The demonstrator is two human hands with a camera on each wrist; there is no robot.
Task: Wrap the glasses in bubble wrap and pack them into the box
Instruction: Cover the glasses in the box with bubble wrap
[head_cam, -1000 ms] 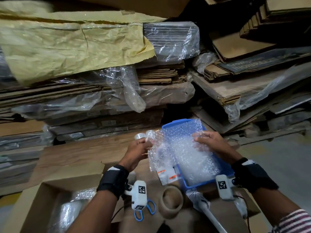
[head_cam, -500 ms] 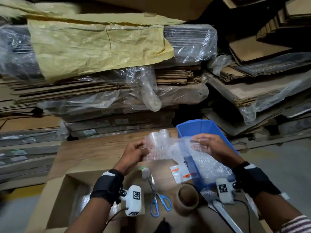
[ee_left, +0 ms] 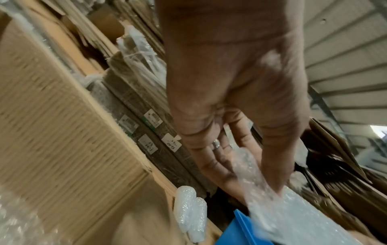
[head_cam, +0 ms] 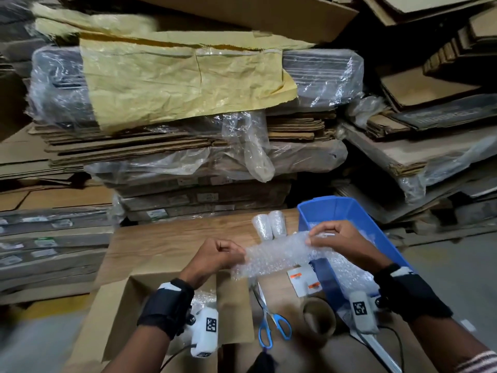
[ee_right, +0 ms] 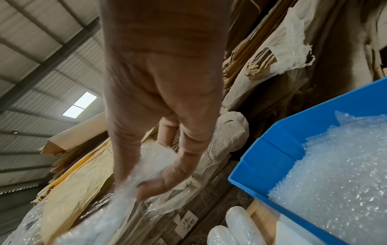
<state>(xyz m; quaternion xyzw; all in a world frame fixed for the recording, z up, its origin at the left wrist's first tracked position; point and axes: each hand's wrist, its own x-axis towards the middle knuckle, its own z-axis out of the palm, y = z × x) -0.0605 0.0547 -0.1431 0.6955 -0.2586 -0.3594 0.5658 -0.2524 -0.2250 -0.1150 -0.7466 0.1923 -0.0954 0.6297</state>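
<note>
A person's left hand (head_cam: 215,255) and right hand (head_cam: 340,239) stretch a crinkled, translucent sheet of bubble wrap (head_cam: 279,257) between them above a wood-grain tabletop (head_cam: 172,238), each hand pinching one end of the sheet between thumb and curled fingers. Whether a glass lies inside the sheet cannot be told. Two glasses already rolled in bubble wrap (head_cam: 269,224) lie side by side on the table, just beside the rectangular blue plastic bin (head_cam: 336,208), which is heaped with more dimpled wrap. The open brown cardboard box (head_cam: 150,297) sits below the left wrist, some wrap showing inside. Blue-handled steel scissors (head_cam: 271,321), a brown cardboard tape core (head_cam: 318,323) and white cards with orange marks (head_cam: 302,282) lie near the bin's front. Only the head view shows both hands together; the left wrist view adds a silver ring (ee_left: 216,143) on a finger, and the right wrist view reveals a corrugated metal roof (ee_right: 41,41) with a skylight.
</note>
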